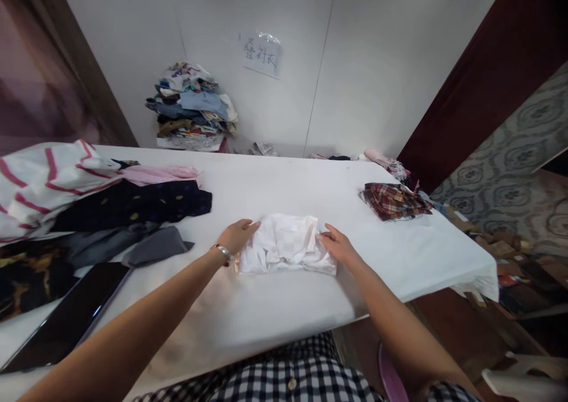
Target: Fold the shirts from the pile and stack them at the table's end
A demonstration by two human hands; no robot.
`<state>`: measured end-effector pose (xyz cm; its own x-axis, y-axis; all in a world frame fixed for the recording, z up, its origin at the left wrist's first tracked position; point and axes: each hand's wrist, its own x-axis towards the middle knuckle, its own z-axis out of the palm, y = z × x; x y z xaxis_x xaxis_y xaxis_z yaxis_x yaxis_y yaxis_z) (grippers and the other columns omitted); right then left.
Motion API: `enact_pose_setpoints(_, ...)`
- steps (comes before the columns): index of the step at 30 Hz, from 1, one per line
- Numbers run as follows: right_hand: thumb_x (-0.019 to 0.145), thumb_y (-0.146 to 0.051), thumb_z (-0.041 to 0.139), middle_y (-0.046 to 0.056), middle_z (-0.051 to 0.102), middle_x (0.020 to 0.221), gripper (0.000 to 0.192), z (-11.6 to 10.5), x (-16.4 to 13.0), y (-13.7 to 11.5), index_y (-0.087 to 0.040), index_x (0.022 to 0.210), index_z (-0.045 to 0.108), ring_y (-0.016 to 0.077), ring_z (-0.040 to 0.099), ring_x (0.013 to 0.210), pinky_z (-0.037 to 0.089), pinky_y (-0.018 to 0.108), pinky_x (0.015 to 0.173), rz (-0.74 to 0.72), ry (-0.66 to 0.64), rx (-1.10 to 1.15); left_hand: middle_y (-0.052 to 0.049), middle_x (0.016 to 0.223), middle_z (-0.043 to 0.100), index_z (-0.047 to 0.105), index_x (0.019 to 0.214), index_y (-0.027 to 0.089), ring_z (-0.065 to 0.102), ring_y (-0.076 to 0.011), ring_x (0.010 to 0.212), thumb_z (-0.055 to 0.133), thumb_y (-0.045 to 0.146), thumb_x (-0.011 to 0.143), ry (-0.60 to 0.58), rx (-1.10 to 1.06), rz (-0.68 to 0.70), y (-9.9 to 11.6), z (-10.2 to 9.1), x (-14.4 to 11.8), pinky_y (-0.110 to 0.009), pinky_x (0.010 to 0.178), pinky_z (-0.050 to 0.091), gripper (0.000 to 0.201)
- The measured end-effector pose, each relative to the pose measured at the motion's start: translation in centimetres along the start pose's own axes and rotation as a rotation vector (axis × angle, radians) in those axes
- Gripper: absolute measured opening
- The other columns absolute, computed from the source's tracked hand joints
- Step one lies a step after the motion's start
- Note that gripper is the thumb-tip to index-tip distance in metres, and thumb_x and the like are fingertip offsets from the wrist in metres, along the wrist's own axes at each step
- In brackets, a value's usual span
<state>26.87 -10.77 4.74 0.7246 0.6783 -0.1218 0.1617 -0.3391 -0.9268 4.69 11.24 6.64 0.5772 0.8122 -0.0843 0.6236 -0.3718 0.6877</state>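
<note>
A white shirt (290,245), folded into a compact bundle, lies on the white-covered table in front of me. My left hand (237,236), with a bracelet at the wrist, has its fingers closed on the bundle's left edge. On the opposite side my right hand (338,243) pinches the right edge near its upper corner. The cloth looks gathered and a little wrinkled in the middle. Parts of the fingertips are hidden by the fabric.
Striped and dark clothes (133,203) lie loose at the left, beside a black tablet-like device (66,316). A folded plaid shirt (393,201) rests on the table (284,183) at the right. Stacked garments (195,106) stand against the wall under a paper sign (262,54).
</note>
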Motion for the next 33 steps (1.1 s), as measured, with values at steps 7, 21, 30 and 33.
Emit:
enact_pose_setpoints(7, 0.078, -0.033, 0.053, 0.003, 0.068, 0.086, 0.022, 2.2, 1.5, -0.3, -0.021, 0.088, 0.068, 0.0186, 0.06, 0.081, 0.046, 0.029, 0.078, -0.306, 0.073, -0.297, 0.002, 0.057, 0.052, 0.052, 0.061, 0.022, 0.051, -0.0155, 0.058, 0.052, 0.046, 0.077, -0.034, -0.013, -0.019, 2.3, 0.8, -0.3, -0.026, 0.054, 0.036, 0.029)
enact_pose_setpoints(21, 0.079, -0.036, 0.057, 0.004, 0.07, 0.1, 0.036, 2.9, 3.6, 0.4, -0.023, 0.111, 0.066, 0.0191, 0.063, 0.087, 0.048, 0.033, 0.083, -0.241, 0.071, -0.372, -0.003, 0.073, 0.065, 0.063, 0.079, 0.021, 0.061, -0.0188, 0.067, 0.047, 0.054, 0.083, 0.017, -0.026, -0.097, -0.3, 0.7, -0.5, -0.028, 0.06, 0.043, 0.036)
enact_pose_setpoints(30, 0.078, -0.05, 0.056, 0.007, 0.068, 0.09, 0.049, -3.2, -3.1, 4.0, -0.017, 0.114, 0.064, 0.019, 0.062, 0.074, 0.049, 0.032, 0.067, -0.127, 0.217, -0.173, -0.009, 0.108, 0.067, 0.06, 0.113, 0.02, 0.06, -0.0227, 0.102, 0.054, 0.035, 0.089, 0.213, 0.259, 0.93, -2.9, -0.1, -8.1, -0.038, 0.086, 0.047, 0.029)
enact_pose_setpoints(33, 0.075, -0.048, 0.061, 0.0, 0.064, 0.075, 0.053, -3.7, -5.3, 4.2, -0.02, 0.12, 0.06, 0.0137, 0.055, 0.054, 0.044, 0.028, 0.053, 0.025, 0.107, -0.138, -0.008, 0.116, 0.065, 0.06, 0.114, 0.021, 0.058, -0.0231, 0.105, 0.056, 0.023, 0.087, 0.075, 0.43, 1.086, -1.9, 1.2, -9.3, -0.041, 0.089, 0.045, 0.027)
